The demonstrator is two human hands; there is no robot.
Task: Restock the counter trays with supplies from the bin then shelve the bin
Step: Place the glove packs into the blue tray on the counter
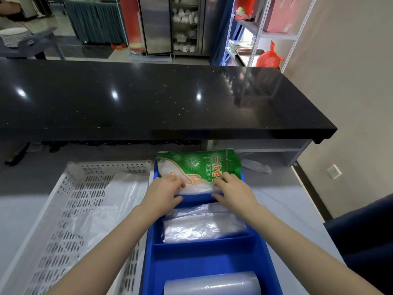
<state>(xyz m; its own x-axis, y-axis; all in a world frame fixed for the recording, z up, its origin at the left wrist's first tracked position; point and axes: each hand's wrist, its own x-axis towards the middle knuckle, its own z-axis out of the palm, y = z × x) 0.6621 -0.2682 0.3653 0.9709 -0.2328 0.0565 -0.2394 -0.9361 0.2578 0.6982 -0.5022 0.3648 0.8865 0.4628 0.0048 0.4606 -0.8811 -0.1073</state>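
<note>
A blue divided tray [204,260] lies lengthwise in front of me on the grey counter. A green pack of disposable gloves [200,165] stands tilted in its far compartment. My left hand [165,192] and my right hand [231,190] both press on the pack's lower edge, fingers curled over it. The middle compartment holds a folded stack of clear plastic bags [202,226]. A roll of clear film [212,284] lies in the nearest compartment. To the left sits the white perforated bin [70,211] with clear plastic bags [114,201] inside.
A black stone bar top [148,99] runs across above the work surface, with an open shelf [265,150] under it at right. A white metal rack [261,35] with a red bag stands behind. A dark blue seat [365,231] is at right.
</note>
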